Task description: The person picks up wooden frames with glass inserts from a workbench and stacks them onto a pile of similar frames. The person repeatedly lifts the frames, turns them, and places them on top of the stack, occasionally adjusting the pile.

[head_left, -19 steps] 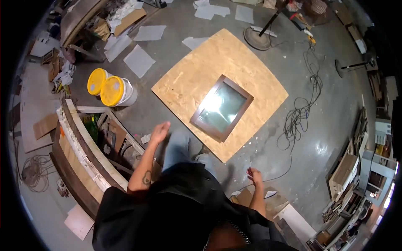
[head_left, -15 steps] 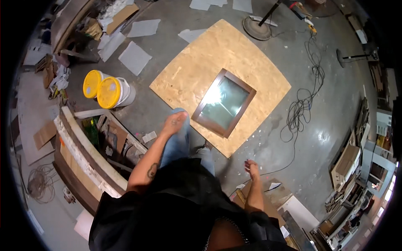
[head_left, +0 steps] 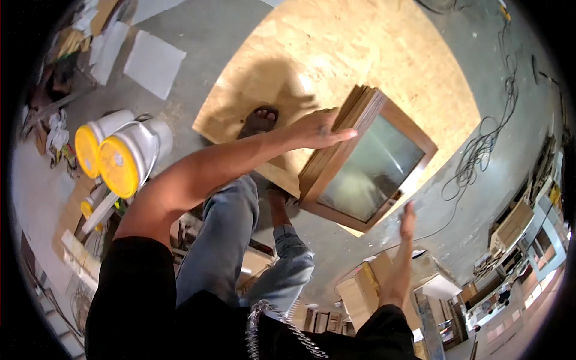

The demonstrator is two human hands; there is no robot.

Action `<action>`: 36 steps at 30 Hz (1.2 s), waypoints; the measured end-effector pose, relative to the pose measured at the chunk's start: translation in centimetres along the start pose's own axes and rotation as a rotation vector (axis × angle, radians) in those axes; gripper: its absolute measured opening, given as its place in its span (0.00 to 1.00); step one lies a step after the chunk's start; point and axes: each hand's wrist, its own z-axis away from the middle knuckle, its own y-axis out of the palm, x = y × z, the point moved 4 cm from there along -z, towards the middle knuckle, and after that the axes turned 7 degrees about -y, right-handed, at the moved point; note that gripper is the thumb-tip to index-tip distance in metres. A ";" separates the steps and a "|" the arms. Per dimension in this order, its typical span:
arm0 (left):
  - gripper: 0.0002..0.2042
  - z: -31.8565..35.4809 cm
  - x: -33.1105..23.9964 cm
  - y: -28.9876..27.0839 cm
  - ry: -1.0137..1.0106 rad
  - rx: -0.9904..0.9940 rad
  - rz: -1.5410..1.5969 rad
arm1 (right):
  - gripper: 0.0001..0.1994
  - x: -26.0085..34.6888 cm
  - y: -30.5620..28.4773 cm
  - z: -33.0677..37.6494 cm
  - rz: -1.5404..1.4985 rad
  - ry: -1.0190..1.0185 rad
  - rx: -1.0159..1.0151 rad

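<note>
A brown wooden window sash [head_left: 401, 129] with a glass pane is over the near part of a wood-chip board [head_left: 360, 42]. It looks tilted, with its thick, layered left side showing. My left hand [head_left: 321, 129] holds that side; the thumb lies along the edge and some fingers are hidden behind the wood. Close to the sash's lower right edge is my right hand [head_left: 407, 225], empty, fingers stretched out. It is slightly blurred, and contact with the wood cannot be made out.
My front foot [head_left: 261, 117] stands on the board. White buckets [head_left: 153, 141] with yellow lids stand at left. A tangled black cable [head_left: 489, 150] lies on the grey floor at right. Cardboard and wood pieces [head_left: 366, 288] sit near my right arm. White sheets [head_left: 155, 63] lie at far left.
My left hand has gone from my knee to the sash, which lay flat and now looks tilted. My right hand has come up beside it. One foot has stepped onto the board; the view is closer.
</note>
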 end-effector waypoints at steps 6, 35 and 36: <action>0.56 -18.9 6.2 7.6 0.040 0.110 0.252 | 0.47 5.1 1.8 -15.2 -0.332 -0.177 0.077; 0.47 -11.0 13.8 17.0 0.435 -0.045 0.186 | 0.23 -12.6 7.8 2.7 -0.418 0.041 -0.287; 0.47 -11.2 13.7 17.0 0.430 -0.035 0.185 | 0.23 -12.6 7.8 2.5 -0.465 0.048 -0.308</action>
